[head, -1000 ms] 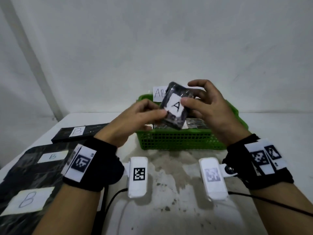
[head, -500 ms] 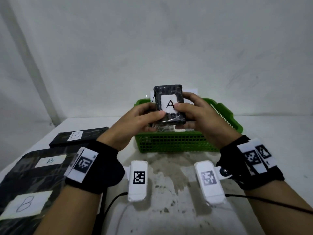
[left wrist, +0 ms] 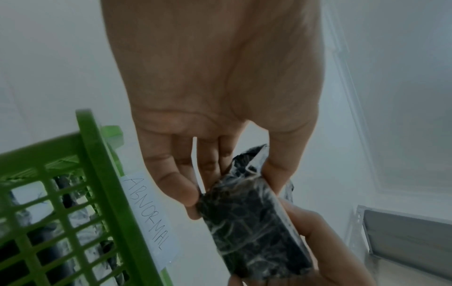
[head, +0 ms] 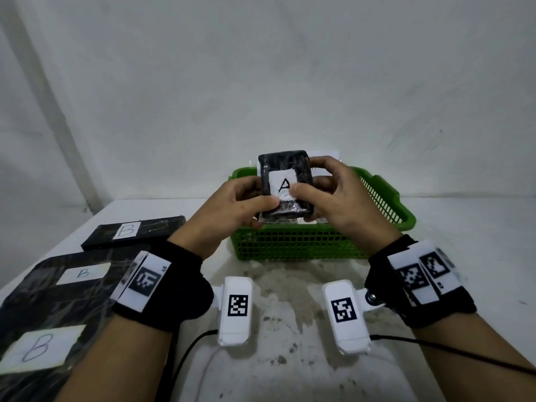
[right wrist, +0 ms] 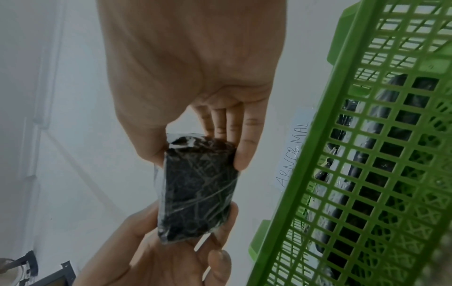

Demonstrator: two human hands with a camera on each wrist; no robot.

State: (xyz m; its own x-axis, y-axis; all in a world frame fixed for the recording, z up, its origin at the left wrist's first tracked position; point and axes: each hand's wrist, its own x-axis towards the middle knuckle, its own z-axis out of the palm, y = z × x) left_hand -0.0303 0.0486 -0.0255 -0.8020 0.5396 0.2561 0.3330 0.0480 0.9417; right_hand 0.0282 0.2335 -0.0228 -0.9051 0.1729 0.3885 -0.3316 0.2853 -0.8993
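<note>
A small black plastic-wrapped packet [head: 285, 172] with a white label reading "A" is held upright above the green mesh basket [head: 290, 245]. My left hand [head: 255, 203] grips its lower left side, thumb on the front. My right hand [head: 307, 192] grips its right side, thumb on the label's lower corner. The left wrist view shows the packet [left wrist: 247, 222] pinched between my thumb and fingers. In the right wrist view the packet [right wrist: 198, 185] sits between both hands, beside the basket [right wrist: 367, 174]. More dark wrapped packets lie inside the basket.
A white label [left wrist: 146, 216] reading "ABNORMAL" is fixed to the basket's far side. Three flat black packs labelled "B" lie on the white table at the left [head: 127, 232], [head: 66, 288], [head: 32, 352]. Cables [head: 185, 352] trail from my wrists toward the near edge.
The packet has turned from tilted to upright, facing me, and both hands have shifted their grip on its sides. It stays above the basket.
</note>
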